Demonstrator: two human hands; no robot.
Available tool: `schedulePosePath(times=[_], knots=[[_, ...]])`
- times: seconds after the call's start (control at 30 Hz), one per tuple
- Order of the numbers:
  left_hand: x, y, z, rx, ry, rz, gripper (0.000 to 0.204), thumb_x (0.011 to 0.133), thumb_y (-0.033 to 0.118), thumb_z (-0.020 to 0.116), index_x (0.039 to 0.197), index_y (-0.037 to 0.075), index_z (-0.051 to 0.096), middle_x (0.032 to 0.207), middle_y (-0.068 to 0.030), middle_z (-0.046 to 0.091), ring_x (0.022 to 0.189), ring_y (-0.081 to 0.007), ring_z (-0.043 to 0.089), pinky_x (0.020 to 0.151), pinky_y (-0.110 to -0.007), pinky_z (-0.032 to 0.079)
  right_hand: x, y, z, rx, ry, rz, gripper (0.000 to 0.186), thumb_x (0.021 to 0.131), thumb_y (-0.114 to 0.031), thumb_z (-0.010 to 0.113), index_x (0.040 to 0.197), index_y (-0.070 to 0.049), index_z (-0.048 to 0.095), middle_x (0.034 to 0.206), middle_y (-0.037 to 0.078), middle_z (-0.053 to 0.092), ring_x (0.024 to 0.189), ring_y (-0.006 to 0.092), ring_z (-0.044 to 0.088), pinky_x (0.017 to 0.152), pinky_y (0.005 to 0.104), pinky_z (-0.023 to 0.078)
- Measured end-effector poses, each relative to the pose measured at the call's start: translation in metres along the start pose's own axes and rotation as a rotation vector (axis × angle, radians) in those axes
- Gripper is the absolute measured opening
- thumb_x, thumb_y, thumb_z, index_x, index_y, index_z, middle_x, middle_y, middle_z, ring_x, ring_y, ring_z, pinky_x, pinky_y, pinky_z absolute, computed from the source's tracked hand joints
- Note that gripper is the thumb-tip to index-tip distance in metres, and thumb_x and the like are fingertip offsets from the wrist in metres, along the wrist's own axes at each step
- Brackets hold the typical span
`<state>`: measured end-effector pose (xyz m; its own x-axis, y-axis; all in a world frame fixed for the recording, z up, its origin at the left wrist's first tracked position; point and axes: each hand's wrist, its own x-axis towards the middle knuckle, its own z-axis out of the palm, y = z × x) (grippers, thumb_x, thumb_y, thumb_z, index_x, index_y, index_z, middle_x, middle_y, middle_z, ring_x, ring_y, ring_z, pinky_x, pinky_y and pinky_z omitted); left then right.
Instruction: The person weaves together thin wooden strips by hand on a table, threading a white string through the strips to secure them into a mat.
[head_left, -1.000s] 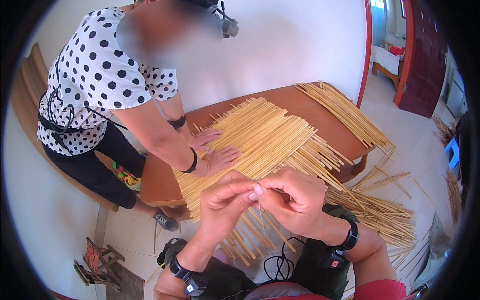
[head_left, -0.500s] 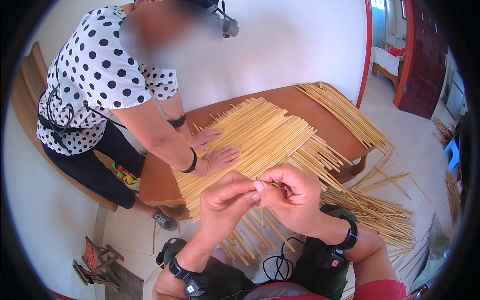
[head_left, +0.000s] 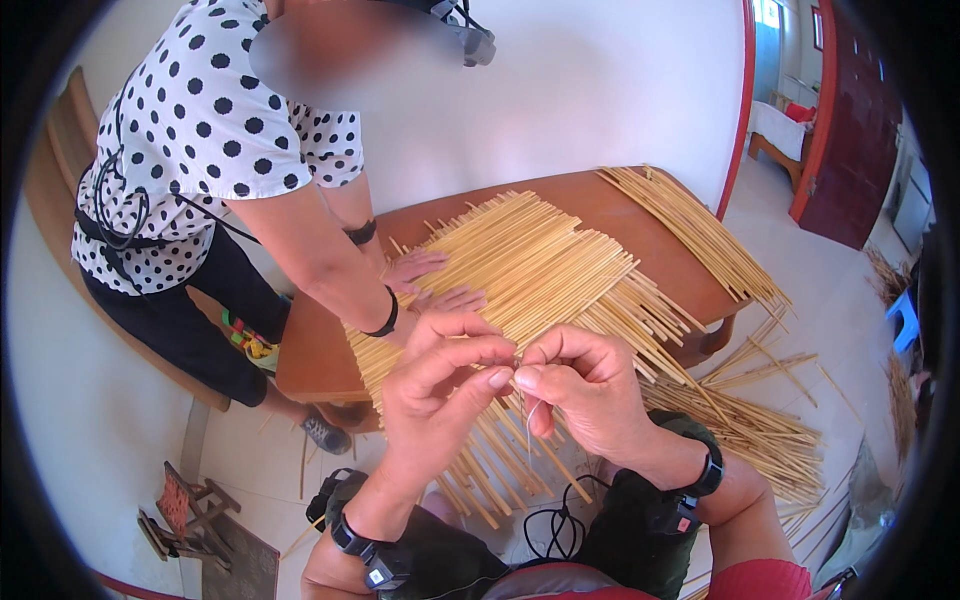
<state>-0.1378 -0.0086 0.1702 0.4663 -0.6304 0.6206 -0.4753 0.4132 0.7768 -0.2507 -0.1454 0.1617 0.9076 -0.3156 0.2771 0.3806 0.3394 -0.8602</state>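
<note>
My left hand (head_left: 430, 395) and my right hand (head_left: 590, 395) meet fingertip to fingertip above the near edge of a mat of straw-coloured stalks (head_left: 530, 265). A thin white thread (head_left: 529, 435) hangs in a loop below the fingertips of my right hand, which pinches it between thumb and forefinger. My left thumb and forefinger are pinched close against it. What they hold is too small to make out. Across the mat, a co-worker's two hands (head_left: 440, 285) press flat on the stalks at the left.
The mat lies on a brown wooden table (head_left: 550, 190). A loose row of stalks (head_left: 690, 230) lies at its right end. More stalks (head_left: 750, 435) are heaped on the right. A small folding stool (head_left: 185, 515) stands at the lower left, and a black cable (head_left: 555, 530) lies between my knees.
My fingertips have shifted slightly, and my left thumb and forefinger are less tightly closed. The white thread now shows as a curved loop. The co-worker's hands stay on the mat.
</note>
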Motion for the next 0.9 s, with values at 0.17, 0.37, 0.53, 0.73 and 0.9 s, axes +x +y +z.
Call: schedulePosePath(times=[0.17,0.37,0.53,0.73,0.9], knots=[[-0.0003,0.0017,-0.0057,0.146,-0.016,0.058,0.021,0.086,-0.008,0.072,0.105,0.0,0.074,0.116,-0.0095,0.058,0.097,-0.0159,0.066,0.075,-0.026,0.06,0.0003,0.0023,0.0007,0.011,-0.014,0.034,0.007,0.095,-0.005,0.066,0.091,0.002,0.065,0.073,0.003,0.064,0.056,0.0059,0.061,0.048,0.0196,0.048],[-0.0032,0.0025,-0.0033,0.26,0.039,0.087,0.02,0.083,-0.008,0.072,0.1,0.001,0.073,0.11,-0.0086,0.061,0.094,-0.0144,0.064,0.071,-0.025,0.057,-0.0001,0.0042,0.0026,-0.018,-0.018,0.041,0.008,0.095,-0.005,0.066,0.092,0.002,0.065,0.073,0.003,0.063,0.057,0.0057,0.061,0.048,0.0194,0.049],[-0.0055,0.0015,-0.0021,0.312,0.06,0.072,0.019,0.086,-0.009,0.067,0.103,0.0,0.069,0.116,-0.0095,0.059,0.093,-0.0132,0.063,0.067,-0.023,0.055,-0.0006,0.0063,0.0032,0.027,-0.038,0.068,0.008,0.095,-0.005,0.066,0.093,0.002,0.065,0.073,0.004,0.064,0.056,0.0059,0.061,0.049,0.0196,0.049],[-0.0035,-0.0004,-0.0007,-0.113,0.062,-0.143,0.014,0.097,0.003,0.061,0.109,-0.001,0.065,0.125,-0.0101,0.054,0.091,-0.0129,0.063,0.063,-0.025,0.055,0.0001,0.0036,0.0013,0.004,-0.024,0.048,0.007,0.095,-0.005,0.065,0.093,0.002,0.064,0.075,0.004,0.064,0.057,0.006,0.061,0.049,0.0195,0.049],[-0.0039,-0.0019,-0.0007,-0.293,0.052,-0.312,0.018,0.099,0.016,0.063,0.107,0.001,0.065,0.123,-0.0078,0.056,0.09,-0.0107,0.062,0.063,-0.024,0.053,-0.0006,0.0013,0.0006,-0.077,0.019,-0.008,0.007,0.095,-0.005,0.064,0.093,0.002,0.064,0.076,0.004,0.065,0.058,0.0048,0.061,0.05,0.0191,0.049]])
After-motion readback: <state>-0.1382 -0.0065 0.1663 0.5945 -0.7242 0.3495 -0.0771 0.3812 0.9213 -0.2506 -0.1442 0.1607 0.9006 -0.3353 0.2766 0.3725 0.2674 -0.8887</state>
